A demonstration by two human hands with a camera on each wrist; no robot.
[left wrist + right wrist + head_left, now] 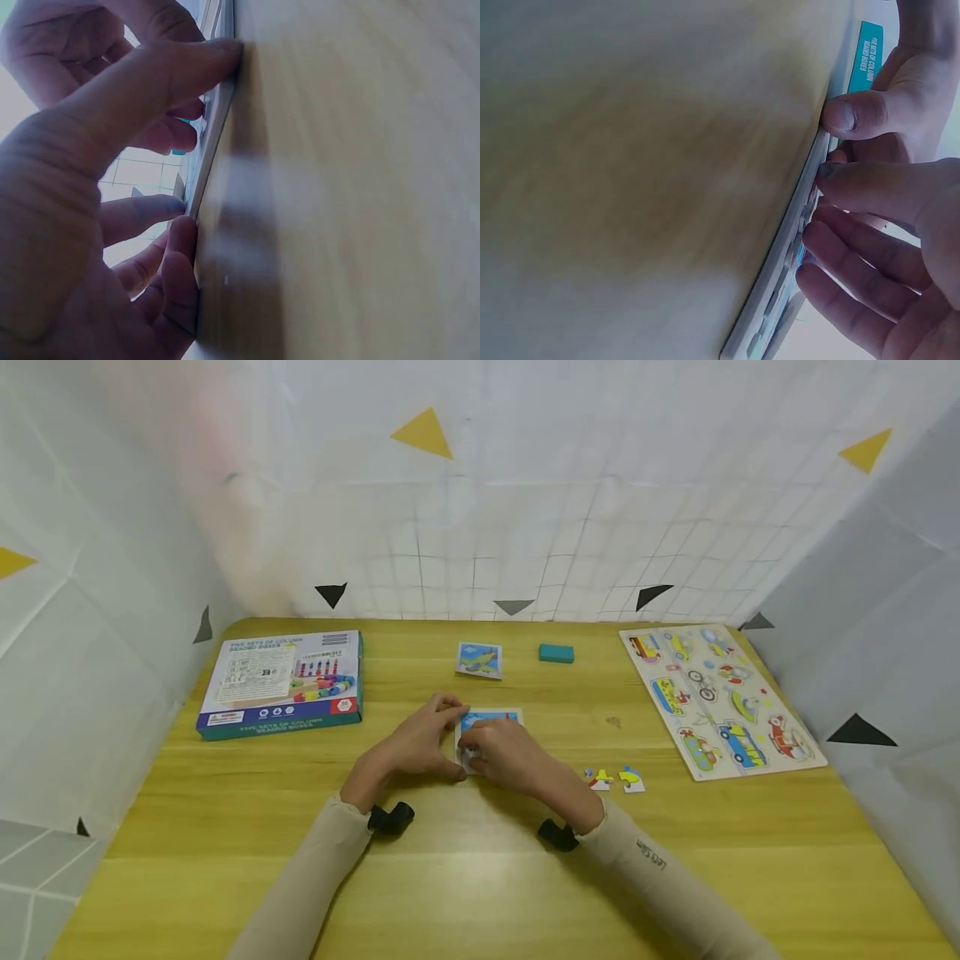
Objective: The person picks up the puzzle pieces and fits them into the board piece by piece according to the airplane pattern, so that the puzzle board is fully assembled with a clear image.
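Note:
A small square jigsaw tray [486,717] with a blue picture lies in front of me, largely covered by my hands. My left hand [420,739] holds its left side, thumb at the near corner and fingers along the far part of the edge, as the left wrist view shows. Over the tray's face, my right hand [513,756] pinches a small puzzle piece [471,752], mostly hidden by the fingers. Raised pieces [776,289] show along the tray in the right wrist view. Two loose yellow-and-white pieces, one piece [600,779] beside another piece [632,779], lie right of my right hand.
Behind the tray is a picture card [480,660] with a yellow plane, and a teal block [556,653] to its right. A boxed bead set [285,685] lies at the left; a wooden vehicle puzzle board [716,702] lies at the right. White sheeting [525,527] encloses the table.

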